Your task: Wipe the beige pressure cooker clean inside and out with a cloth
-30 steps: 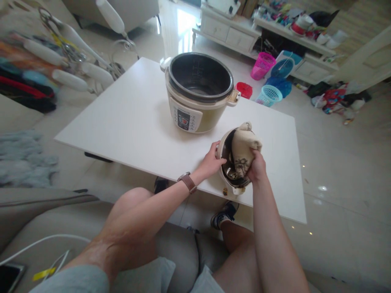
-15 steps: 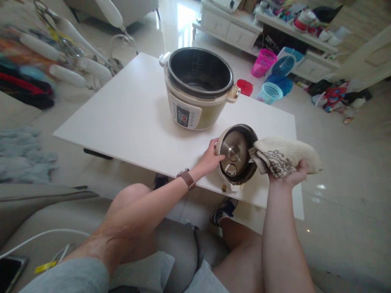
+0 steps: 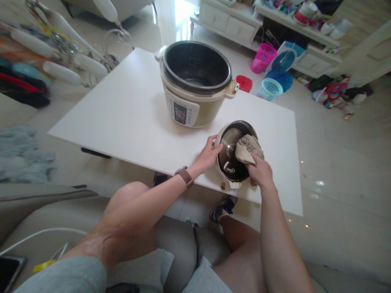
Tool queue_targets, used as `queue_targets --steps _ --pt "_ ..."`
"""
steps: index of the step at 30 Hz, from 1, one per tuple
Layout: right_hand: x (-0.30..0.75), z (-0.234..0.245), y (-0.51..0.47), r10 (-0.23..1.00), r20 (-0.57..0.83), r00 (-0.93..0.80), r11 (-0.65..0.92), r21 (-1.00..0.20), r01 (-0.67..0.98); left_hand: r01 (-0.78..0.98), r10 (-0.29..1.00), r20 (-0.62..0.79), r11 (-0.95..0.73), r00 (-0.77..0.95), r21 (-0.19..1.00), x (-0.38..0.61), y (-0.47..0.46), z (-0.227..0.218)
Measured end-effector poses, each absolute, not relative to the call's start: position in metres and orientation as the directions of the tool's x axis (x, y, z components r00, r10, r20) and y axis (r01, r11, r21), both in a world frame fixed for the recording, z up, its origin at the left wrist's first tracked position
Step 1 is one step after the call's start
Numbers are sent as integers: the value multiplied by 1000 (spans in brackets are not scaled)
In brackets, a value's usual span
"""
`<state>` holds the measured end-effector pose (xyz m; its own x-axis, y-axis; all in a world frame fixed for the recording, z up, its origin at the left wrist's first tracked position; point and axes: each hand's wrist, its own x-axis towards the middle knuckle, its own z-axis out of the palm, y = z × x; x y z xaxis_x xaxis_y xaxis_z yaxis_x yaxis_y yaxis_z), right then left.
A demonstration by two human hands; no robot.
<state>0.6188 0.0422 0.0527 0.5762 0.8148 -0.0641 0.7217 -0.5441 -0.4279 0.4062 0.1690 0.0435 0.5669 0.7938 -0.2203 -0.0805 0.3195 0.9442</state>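
A pressure cooker lid (image 3: pixel 226 143) lies with its metal underside up near the front edge of the white table. My left hand (image 3: pixel 209 157) grips its left rim, thumb over the edge and fingers on the outside. In my right hand (image 3: pixel 261 171) is a bunched beige cloth (image 3: pixel 248 149) with a dark pattern, pressed against the right inner side of the lid. The cloth and hand hide that part of the rim. Behind the lid stands the lidless electric pressure cooker (image 3: pixel 210 109), its dark inner pot (image 3: pixel 195 69) inside.
Bare surface of the white table (image 3: pixel 122 122) shows left of the cooker. A small brown object (image 3: pixel 223 186) sits by the table's front edge. On the floor beyond are a pink basket (image 3: pixel 263 58), a light blue basket (image 3: pixel 270 89) and a red item (image 3: pixel 243 83).
My right hand has brought the cloth leftward from beyond the lid's right edge into the lid. My left hand keeps its grip on the rim. The view has shifted slightly.
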Motion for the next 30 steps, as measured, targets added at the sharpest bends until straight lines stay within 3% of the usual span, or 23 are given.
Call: queue_targets --steps 2,8,13,16,18,23,30 --pt "618 54 43 814 -132 566 -566 -396 723 -78 792 -225 323 567 943 406 169 46" --pt "614 57 41 849 -304 431 -523 -593 612 -49 791 -234 315 566 948 405 169 46" --pt "613 64 45 769 -347 537 -547 -791 273 -38 793 -233 307 563 951 403 169 47" --pt "608 68 46 700 -345 625 -469 -882 38 -43 795 -232 308 560 950 404 169 48" --pt "600 68 48 732 -385 562 -454 -891 -19 -48 799 -219 295 561 954 404 169 46" --pt "573 64 56 837 -444 320 -495 -863 99 -36 827 -197 253 527 967 405 167 41" --pt "564 75 59 787 -559 263 -506 -827 -244 -41 820 -196 257 539 965 404 169 43"
